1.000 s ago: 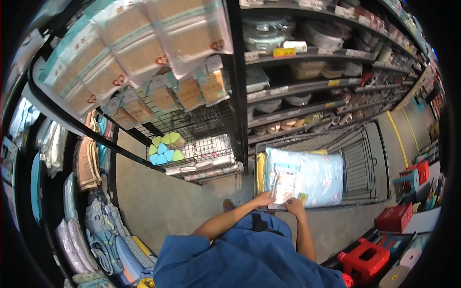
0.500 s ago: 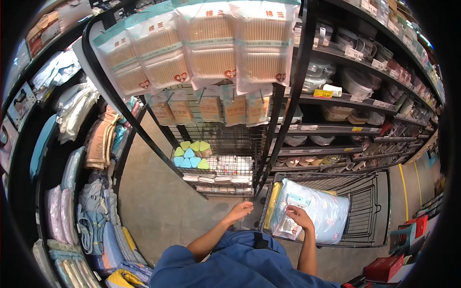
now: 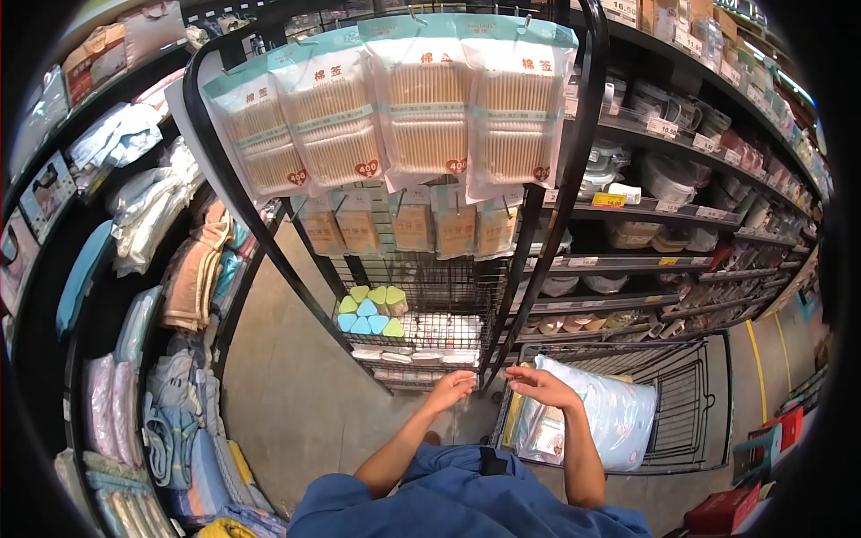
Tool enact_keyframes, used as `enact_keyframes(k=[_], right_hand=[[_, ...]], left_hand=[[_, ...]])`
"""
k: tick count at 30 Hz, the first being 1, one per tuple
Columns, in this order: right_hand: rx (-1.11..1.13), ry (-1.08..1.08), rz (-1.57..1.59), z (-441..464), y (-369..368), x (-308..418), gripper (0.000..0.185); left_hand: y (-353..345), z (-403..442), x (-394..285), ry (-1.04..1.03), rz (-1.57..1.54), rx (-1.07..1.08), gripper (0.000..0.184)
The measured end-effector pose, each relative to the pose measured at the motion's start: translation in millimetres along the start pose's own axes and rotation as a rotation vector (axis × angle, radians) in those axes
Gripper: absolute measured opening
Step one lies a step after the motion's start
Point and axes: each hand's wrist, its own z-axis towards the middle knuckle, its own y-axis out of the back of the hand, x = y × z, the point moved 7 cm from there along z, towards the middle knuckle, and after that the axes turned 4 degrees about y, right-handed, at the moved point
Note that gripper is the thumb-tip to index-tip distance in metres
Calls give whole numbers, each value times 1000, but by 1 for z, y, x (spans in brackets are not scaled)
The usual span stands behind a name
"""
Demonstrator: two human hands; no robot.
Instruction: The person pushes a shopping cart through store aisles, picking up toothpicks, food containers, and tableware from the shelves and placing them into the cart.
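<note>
In front of my body, my left hand (image 3: 453, 390) is held with its fingers curled and pressed together; whether anything is in them cannot be made out. Just to its right, my right hand (image 3: 544, 387) hovers over the near left corner of the shopping cart (image 3: 695, 405), fingers stretched and holding nothing. Inside the cart lies a pale blue plastic-wrapped bedding pack (image 3: 614, 412). A clear cotton swab pack (image 3: 545, 437) rests against its left side, below my right hand. Something yellow (image 3: 512, 421) shows at the cart's left end.
Ahead stands a black rack (image 3: 592, 117) hung with large cotton swab packs (image 3: 421, 117) above toothpick packs (image 3: 413, 224). Its wire basket (image 3: 421, 345) holds green and blue triangular-topped containers (image 3: 368, 309). Shelves of towels (image 3: 197, 269) line the left; food containers (image 3: 668, 170) fill the right shelves.
My right hand has lifted off the cotton swab pack in the cart and moved up and left, close to my left hand. The view has shifted slightly, so the rack appears lower and further right.
</note>
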Motion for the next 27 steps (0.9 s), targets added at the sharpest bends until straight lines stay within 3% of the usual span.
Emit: enact_keyframes(k=[9,13,14,16,18,19,22,27], right_hand=[[-21,17,-76,1,0,9,53],[-1,219,-228,32,-9,42,51],[36,122,-315,44,-13,47,54],[-133,416,-404,64,-27,65,58],[-125,396,-198,90,-50,85,66],[-251,547,-311,113,-58,84,69],[-439,539,-259,149,-70,119,71],[-534,524,-216,188,-70,156,72]], left_hand=[[15,1,-7,-94,-61,6,35],[57,1,-71,-377,-64,24,24],[60,-18,-107,-387,38,-143,24],[73,-34,-142,-395,-5,-323,34],[85,-41,-161,-383,-19,-344,40],[92,-41,-168,-422,12,-339,42],[109,-43,-201,-557,86,-364,45],[110,-52,-270,-697,237,-446,55]])
